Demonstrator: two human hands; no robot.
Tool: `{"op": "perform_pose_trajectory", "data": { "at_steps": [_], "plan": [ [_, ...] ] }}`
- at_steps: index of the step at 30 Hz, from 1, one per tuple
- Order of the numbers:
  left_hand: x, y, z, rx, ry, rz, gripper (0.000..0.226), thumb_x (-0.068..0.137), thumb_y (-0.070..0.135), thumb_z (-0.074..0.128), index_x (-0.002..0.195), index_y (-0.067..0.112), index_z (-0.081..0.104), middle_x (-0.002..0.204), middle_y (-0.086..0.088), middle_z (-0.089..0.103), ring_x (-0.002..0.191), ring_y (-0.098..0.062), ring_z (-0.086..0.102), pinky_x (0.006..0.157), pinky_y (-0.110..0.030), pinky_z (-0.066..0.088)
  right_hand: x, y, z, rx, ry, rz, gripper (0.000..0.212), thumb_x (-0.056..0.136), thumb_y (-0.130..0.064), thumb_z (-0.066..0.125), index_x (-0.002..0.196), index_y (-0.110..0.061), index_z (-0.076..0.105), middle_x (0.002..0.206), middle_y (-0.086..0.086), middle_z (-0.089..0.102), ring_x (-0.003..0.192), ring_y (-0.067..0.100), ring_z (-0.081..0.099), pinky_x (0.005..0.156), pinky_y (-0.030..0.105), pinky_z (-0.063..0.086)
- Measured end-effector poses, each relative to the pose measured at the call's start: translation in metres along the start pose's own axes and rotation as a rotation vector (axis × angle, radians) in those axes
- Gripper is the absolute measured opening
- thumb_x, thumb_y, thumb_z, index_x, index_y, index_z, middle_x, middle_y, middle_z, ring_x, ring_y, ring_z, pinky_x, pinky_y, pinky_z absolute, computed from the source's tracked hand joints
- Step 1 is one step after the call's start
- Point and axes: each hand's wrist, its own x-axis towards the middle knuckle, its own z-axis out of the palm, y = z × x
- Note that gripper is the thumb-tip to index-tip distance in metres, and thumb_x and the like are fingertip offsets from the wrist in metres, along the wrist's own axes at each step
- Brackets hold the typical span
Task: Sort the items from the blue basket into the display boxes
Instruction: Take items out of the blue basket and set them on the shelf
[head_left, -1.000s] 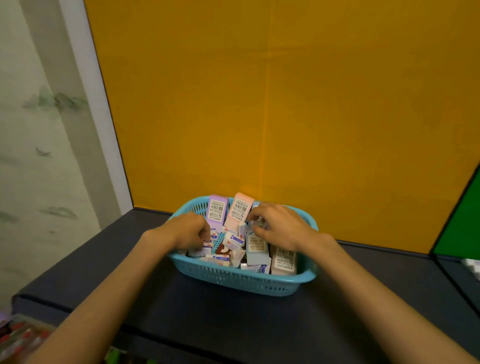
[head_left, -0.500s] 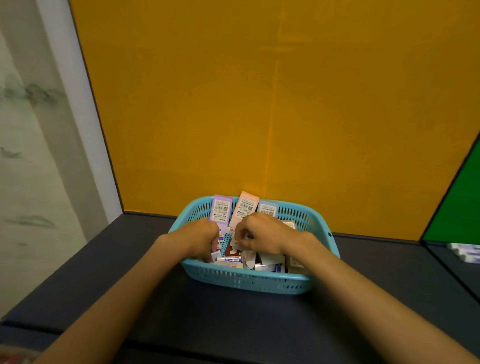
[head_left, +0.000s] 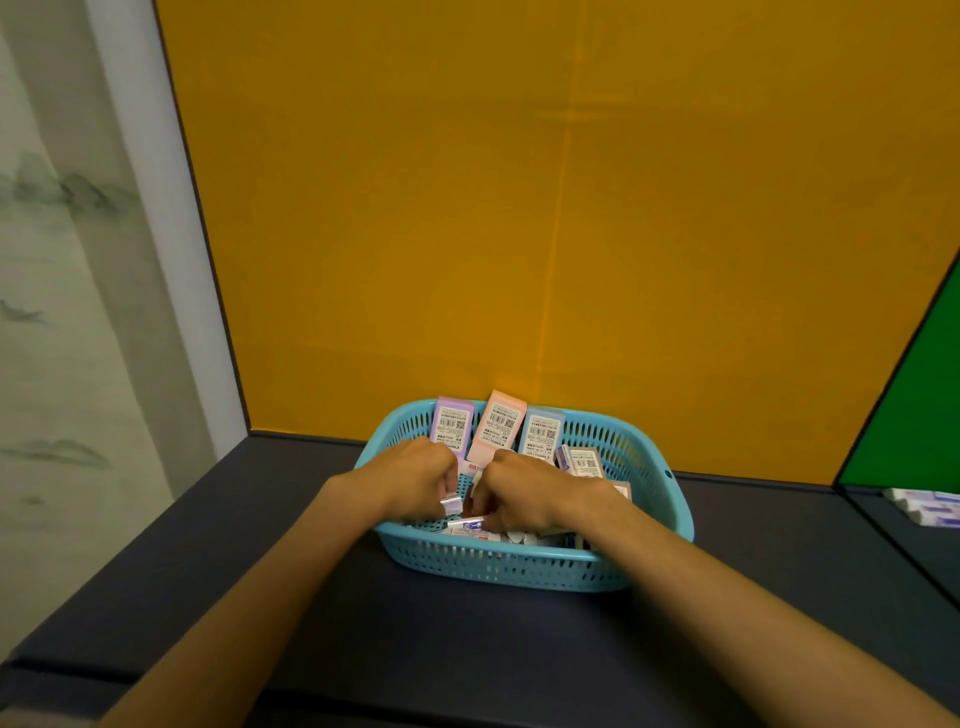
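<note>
A blue basket (head_left: 524, 567) stands on the dark table, full of small boxed items. Three tall boxes lean on its far wall: a purple box (head_left: 453, 423), a pink box (head_left: 496, 423) and a light blue box (head_left: 541, 432). Both of my hands are down inside the basket, close together. My left hand (head_left: 415, 480) has curled fingers and pinches a small white packet (head_left: 450, 504). My right hand (head_left: 524, 491) is curled over the pile beside it; what its fingers hold is hidden. A white tube (head_left: 467, 525) lies under the hands.
The dark table (head_left: 467, 649) runs to an orange back panel (head_left: 545, 208). A green panel (head_left: 919, 415) closes the right side, with several white and purple boxes (head_left: 927, 506) lying by it. A pale wall is at the left.
My right hand has moved left across the basket to meet my left hand. The light blue box at the back is now uncovered. The camera has shifted a little.
</note>
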Motion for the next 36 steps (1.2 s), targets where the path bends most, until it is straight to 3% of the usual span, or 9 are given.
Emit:
{"op": "perform_pose_trajectory", "data": {
  "at_steps": [3, 7, 11, 15, 19, 25, 29, 33, 36],
  "plan": [
    [-0.003, -0.006, -0.01, -0.078, 0.096, -0.01, 0.027, 0.082, 0.026, 0.079, 0.107, 0.023, 0.068, 0.103, 0.009, 0.067, 0.095, -0.008, 0.057, 0.076, -0.02, 0.043, 0.004, 0.0, 0.001, -0.011, -0.018, -0.025, 0.023, 0.085, -0.025, 0.076, 0.108, -0.022, 0.076, 0.104, -0.004, 0.075, 0.096, 0.017, 0.063, 0.082, 0.036, 0.056],
    [-0.014, -0.012, -0.021, -0.179, 0.18, -0.023, 0.03, 0.084, 0.026, 0.079, 0.112, 0.02, 0.07, 0.11, 0.009, 0.066, 0.089, -0.002, 0.052, 0.071, -0.014, 0.04, 0.007, 0.0, 0.002, 0.009, -0.003, -0.018, 0.014, 0.087, -0.027, 0.075, 0.099, -0.023, 0.078, 0.096, -0.006, 0.075, 0.087, 0.014, 0.064, 0.079, 0.038, 0.056],
    [-0.024, -0.008, -0.031, -0.364, 0.254, -0.098, 0.033, 0.078, 0.025, 0.084, 0.107, 0.028, 0.069, 0.099, 0.01, 0.066, 0.096, -0.007, 0.06, 0.085, -0.031, 0.054, 0.0, 0.002, -0.008, 0.07, 0.109, 0.034, 0.019, 0.088, -0.03, 0.075, 0.104, -0.02, 0.076, 0.1, -0.004, 0.074, 0.086, 0.012, 0.06, 0.075, 0.028, 0.046],
    [-0.027, 0.005, -0.045, -0.389, 0.326, -0.088, 0.04, 0.078, 0.027, 0.084, 0.114, 0.026, 0.07, 0.104, 0.009, 0.066, 0.091, -0.005, 0.057, 0.076, -0.025, 0.046, -0.028, 0.013, -0.028, 0.113, 0.228, 0.104, 0.019, 0.087, -0.025, 0.076, 0.105, -0.02, 0.076, 0.101, -0.004, 0.073, 0.082, 0.006, 0.058, 0.073, 0.024, 0.045],
    [-0.025, 0.03, -0.051, -0.401, 0.313, -0.029, 0.042, 0.08, 0.029, 0.082, 0.12, 0.023, 0.07, 0.117, 0.007, 0.067, 0.102, -0.01, 0.058, 0.085, -0.03, 0.049, -0.077, 0.019, -0.05, 0.136, 0.323, 0.185, 0.021, 0.09, -0.025, 0.072, 0.111, -0.018, 0.074, 0.105, -0.004, 0.072, 0.086, 0.008, 0.062, 0.076, 0.027, 0.052],
    [-0.01, 0.093, -0.042, -0.534, 0.322, 0.19, 0.026, 0.083, 0.028, 0.079, 0.106, 0.033, 0.07, 0.099, 0.015, 0.071, 0.092, -0.002, 0.062, 0.072, -0.019, 0.046, -0.16, 0.035, -0.058, 0.306, 0.507, 0.336, 0.017, 0.087, -0.024, 0.074, 0.104, -0.02, 0.077, 0.098, -0.007, 0.073, 0.086, 0.007, 0.064, 0.074, 0.026, 0.052],
    [-0.001, 0.148, -0.029, -0.513, 0.325, 0.25, 0.02, 0.082, 0.039, 0.078, 0.099, 0.043, 0.069, 0.091, 0.019, 0.069, 0.084, 0.002, 0.058, 0.073, -0.029, 0.047, -0.219, 0.052, -0.05, 0.331, 0.561, 0.398, 0.015, 0.089, -0.022, 0.073, 0.103, -0.018, 0.077, 0.095, -0.008, 0.072, 0.085, 0.006, 0.064, 0.075, 0.026, 0.053],
    [0.004, 0.214, -0.012, -0.515, 0.303, 0.31, 0.02, 0.08, 0.047, 0.078, 0.097, 0.045, 0.069, 0.089, 0.019, 0.069, 0.075, 0.003, 0.058, 0.067, -0.028, 0.043, -0.293, 0.073, -0.033, 0.363, 0.567, 0.472, 0.017, 0.091, -0.022, 0.072, 0.107, -0.018, 0.076, 0.098, -0.01, 0.069, 0.089, 0.006, 0.062, 0.077, 0.024, 0.052],
    [0.002, 0.269, 0.002, -0.515, 0.267, 0.36, 0.02, 0.083, 0.048, 0.074, 0.102, 0.046, 0.068, 0.091, 0.02, 0.069, 0.082, 0.003, 0.058, 0.071, -0.031, 0.046, -0.354, 0.09, -0.02, 0.401, 0.593, 0.525, 0.016, 0.091, -0.023, 0.071, 0.107, -0.019, 0.075, 0.1, -0.01, 0.069, 0.089, 0.004, 0.062, 0.077, 0.021, 0.05]
  ]
}}
